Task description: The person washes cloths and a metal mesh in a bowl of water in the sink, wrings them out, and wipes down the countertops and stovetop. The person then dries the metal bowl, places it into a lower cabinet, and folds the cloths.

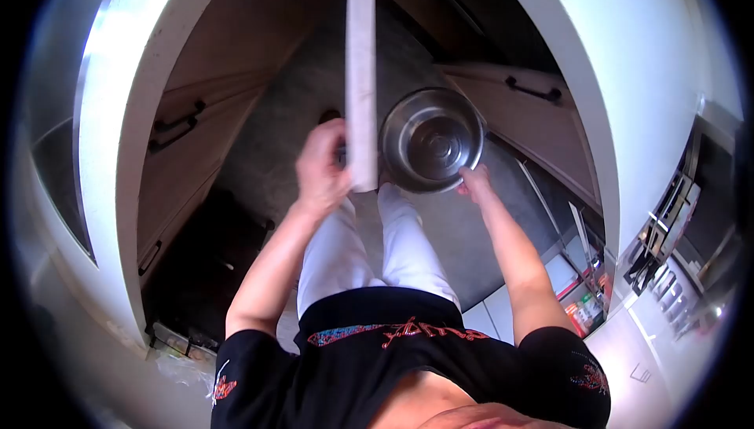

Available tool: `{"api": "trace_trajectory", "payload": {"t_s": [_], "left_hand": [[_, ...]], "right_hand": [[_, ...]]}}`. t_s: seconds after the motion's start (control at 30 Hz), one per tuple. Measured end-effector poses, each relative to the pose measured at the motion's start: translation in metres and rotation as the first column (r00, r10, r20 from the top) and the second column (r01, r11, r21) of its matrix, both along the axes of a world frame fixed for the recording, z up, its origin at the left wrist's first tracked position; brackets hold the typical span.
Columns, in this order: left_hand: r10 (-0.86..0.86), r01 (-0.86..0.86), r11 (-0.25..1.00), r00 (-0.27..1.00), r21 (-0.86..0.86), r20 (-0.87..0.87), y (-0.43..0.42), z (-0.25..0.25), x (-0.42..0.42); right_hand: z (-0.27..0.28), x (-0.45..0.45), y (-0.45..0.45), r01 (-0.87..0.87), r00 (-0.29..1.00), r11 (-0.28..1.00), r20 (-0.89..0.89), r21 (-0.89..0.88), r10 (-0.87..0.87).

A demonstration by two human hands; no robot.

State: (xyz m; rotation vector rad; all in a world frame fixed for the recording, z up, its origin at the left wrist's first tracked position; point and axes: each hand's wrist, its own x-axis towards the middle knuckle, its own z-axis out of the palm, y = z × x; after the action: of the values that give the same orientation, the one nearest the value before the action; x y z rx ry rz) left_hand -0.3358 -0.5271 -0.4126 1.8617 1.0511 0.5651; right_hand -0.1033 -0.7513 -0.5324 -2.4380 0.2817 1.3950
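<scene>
My right hand [473, 184] grips the rim of a round, shiny metal bowl [420, 163], held over the floor with its open side up toward me. Nothing shows inside the bowl except reflections. To its left, a pale door [361, 75] is seen edge-on, running from the top of the view down to my hands. My left hand [322, 166] is closed at the left side of this door's lower end, its fingers curled around a dark handle there. The fingertips are partly hidden. A narrow gap separates the bowl from the door.
White counters [577, 44] curve along both sides, above wooden drawer fronts [208, 99] with black handles [534, 89]. Grey floor [283, 126] lies below. At the lower right are an open pull-out with colourful packets [581, 315] and a rack of utensils [656, 240].
</scene>
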Motion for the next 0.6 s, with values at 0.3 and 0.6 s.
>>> {"api": "trace_trajectory", "payload": {"t_s": [0.3,0.6], "left_hand": [[0.256,-0.259,0.961,0.966,-0.094,-0.038,0.055,-0.037,-0.097],[0.344,-0.344,0.939,0.939,0.009,-0.002,0.089,-0.035,-0.112]], "right_hand": [[-0.107,0.056,0.167,0.282,0.957,0.915,-0.156,0.287,-0.246],[-0.369,0.217,0.213,-0.641,0.754,0.561,0.568,0.524,0.330]]}}
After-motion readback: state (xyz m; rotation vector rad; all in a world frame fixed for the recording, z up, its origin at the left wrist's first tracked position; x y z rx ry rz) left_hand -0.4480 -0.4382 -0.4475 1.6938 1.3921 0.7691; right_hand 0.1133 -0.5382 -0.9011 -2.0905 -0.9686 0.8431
